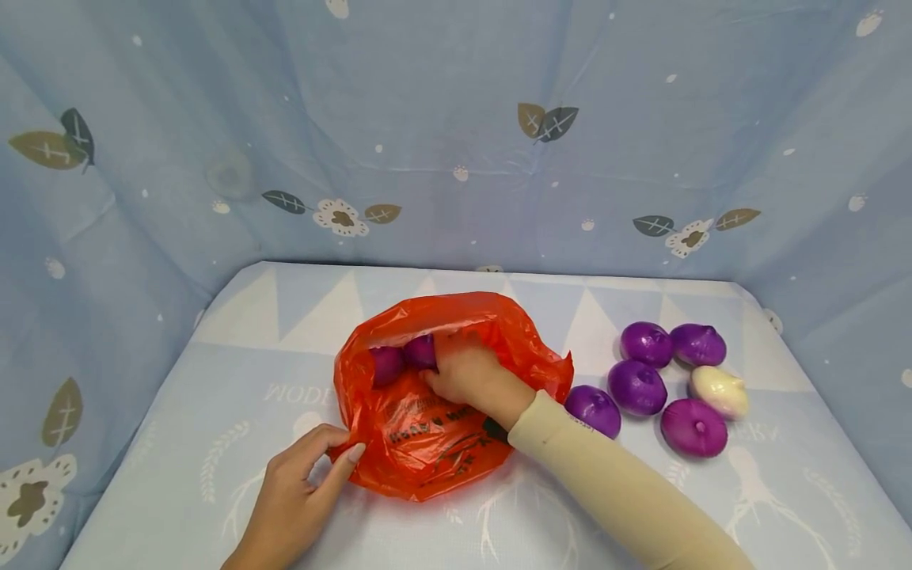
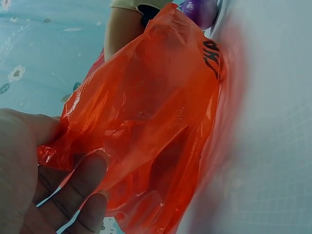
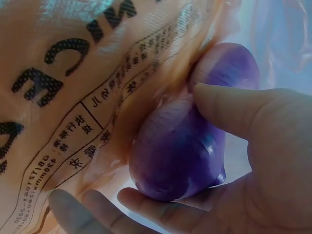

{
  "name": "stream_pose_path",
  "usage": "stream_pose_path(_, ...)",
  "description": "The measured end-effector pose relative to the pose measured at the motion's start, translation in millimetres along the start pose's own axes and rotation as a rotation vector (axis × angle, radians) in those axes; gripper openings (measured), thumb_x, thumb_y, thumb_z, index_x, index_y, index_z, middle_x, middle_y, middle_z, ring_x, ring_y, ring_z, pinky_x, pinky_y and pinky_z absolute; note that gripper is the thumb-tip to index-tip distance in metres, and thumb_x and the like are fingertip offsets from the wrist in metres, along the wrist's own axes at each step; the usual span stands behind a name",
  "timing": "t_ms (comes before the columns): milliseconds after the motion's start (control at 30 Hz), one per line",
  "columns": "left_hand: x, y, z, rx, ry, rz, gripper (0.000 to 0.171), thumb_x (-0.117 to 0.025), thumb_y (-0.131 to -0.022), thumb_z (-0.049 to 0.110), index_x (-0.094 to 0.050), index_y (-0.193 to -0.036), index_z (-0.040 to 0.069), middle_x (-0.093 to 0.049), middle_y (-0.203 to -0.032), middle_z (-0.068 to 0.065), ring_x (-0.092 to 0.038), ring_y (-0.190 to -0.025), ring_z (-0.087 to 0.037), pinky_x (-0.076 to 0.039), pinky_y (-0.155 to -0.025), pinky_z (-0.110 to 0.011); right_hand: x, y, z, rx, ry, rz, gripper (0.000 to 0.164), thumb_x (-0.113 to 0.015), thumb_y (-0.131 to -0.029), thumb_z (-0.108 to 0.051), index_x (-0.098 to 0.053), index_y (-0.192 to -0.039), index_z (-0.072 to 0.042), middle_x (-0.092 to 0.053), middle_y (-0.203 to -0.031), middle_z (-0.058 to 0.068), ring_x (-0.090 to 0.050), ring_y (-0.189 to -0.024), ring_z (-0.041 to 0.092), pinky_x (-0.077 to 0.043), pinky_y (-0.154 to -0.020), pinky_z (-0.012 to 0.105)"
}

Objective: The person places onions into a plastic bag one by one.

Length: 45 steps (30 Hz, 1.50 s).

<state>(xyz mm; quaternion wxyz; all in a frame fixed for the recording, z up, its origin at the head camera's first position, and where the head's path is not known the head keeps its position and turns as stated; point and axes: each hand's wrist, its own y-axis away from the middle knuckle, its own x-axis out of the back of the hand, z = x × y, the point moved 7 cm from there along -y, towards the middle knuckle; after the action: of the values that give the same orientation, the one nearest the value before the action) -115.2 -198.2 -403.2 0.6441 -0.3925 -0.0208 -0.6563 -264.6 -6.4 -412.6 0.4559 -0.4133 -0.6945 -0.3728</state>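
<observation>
head view: a red bag (image 1: 435, 305) sits on the table (image 1: 178, 443) with its mouth wide open and black writing on it. the left hand (image 1: 295, 491) is at the near left side of the bag. its thumb and pointer finger pinch the rim. the left wrist view shows the other fingers a bit apart, close to the thin plastic.

the right hand (image 1: 470, 376) is down inside the bag, and its tan sleeve (image 1: 620, 483) goes over the near right part of the rim. two purple onions (image 1: 387, 366) can be seen in the bag, side by side, to the left of this hand. in the right wrist view, the thumb and a finger curl round a purple onion (image 3: 178, 148). another one (image 3: 226, 66) is right behind it. i cannot tell how tight the grip is.

to the right of the bag are five more purple onions (image 1: 637, 388) and one white onion (image 1: 719, 392), all in a bunch. the purple one nearest the bag is just beside it, and the sleeve hides a bit of it. at the back hangs a blue curtain (image 1: 427, 95) with leaves and white flowers.
</observation>
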Motion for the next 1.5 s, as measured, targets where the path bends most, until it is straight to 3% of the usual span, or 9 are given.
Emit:
stream_pose_path(400,0.7,-1.3,0.0,-0.009,0.037,0.067,0.030,-0.082,-0.087,-0.004,-0.071,-0.101,0.020,-0.067,-0.090,0.009,-0.059,-0.079,-0.006,-0.049,-0.074,-0.015,0.6,-1.7,-6.2,0.133,-0.012,0.133,0.058,-0.081,-0.092,-0.027,-0.053,-0.137,-0.004,-0.063,-0.126,0.012,-0.064,-0.114,0.030,-0.051,-0.105,0.045)
stream_pose_path(567,0.3,-1.7,-0.5,-0.015,0.041,0.075,0.031,-0.082,-0.086,-0.005,-0.071,-0.100,0.020,-0.068,-0.091,0.009,-0.060,-0.079,-0.006,-0.050,-0.074,-0.015,0.7,-0.6,-2.2,0.168,-0.118,0.120,0.065,-0.087,-0.087,-0.022,-0.053,-0.139,-0.003,-0.062,-0.129,0.013,-0.061,-0.119,0.029,-0.046,-0.111,0.044)
stream_pose_path(700,0.2,-1.2,-0.7,-0.021,0.046,0.076,0.031,-0.082,-0.086,-0.006,-0.071,-0.100,0.020,-0.068,-0.091,0.008,-0.060,-0.079,-0.006,-0.050,-0.074,-0.015,0.7,-1.4,2.5,0.143,-0.174,0.089,0.069,-0.090,-0.084,-0.019,-0.053,-0.140,-0.003,-0.063,-0.130,0.011,-0.059,-0.120,0.026,-0.044,-0.112,0.042)
stream_pose_path(1000,-0.4,-1.3,-3.0,-0.002,0.043,0.065,0.030,-0.081,-0.088,-0.004,-0.070,-0.101,0.020,-0.067,-0.091,0.009,-0.060,-0.080,-0.007,-0.050,-0.076,-0.015,-7.1,-6.3,8.8,0.007,-0.051,0.014,0.072,-0.090,-0.083,-0.030,-0.052,-0.138,-0.003,-0.064,-0.123,0.011,-0.064,-0.108,0.029,-0.055,-0.099,0.047)
stream_pose_path(1267,-0.2,-2.8,-3.3,-0.012,0.036,0.084,0.031,-0.083,-0.086,-0.004,-0.071,-0.100,0.020,-0.068,-0.092,0.009,-0.060,-0.081,-0.006,-0.049,-0.076,-0.014,-4.3,-14.8,13.2,-0.004,-0.092,0.040,0.086,-0.096,-0.076,-0.033,-0.049,-0.141,-0.001,-0.060,-0.130,0.013,-0.059,-0.121,0.031,-0.045,-0.112,0.045)
stream_pose_path(1500,-1.6,-2.5,-4.5,-0.037,0.030,0.114,0.033,-0.083,-0.084,-0.007,-0.071,-0.100,0.019,-0.069,-0.092,0.008,-0.060,-0.080,-0.006,-0.049,-0.075,-0.015,-7.3,-18.3,18.8,-0.049,-0.124,0.001,0.088,-0.097,-0.074,-0.035,-0.050,-0.142,-0.003,-0.060,-0.130,0.011,-0.057,-0.121,0.028,-0.043,-0.113,0.045)
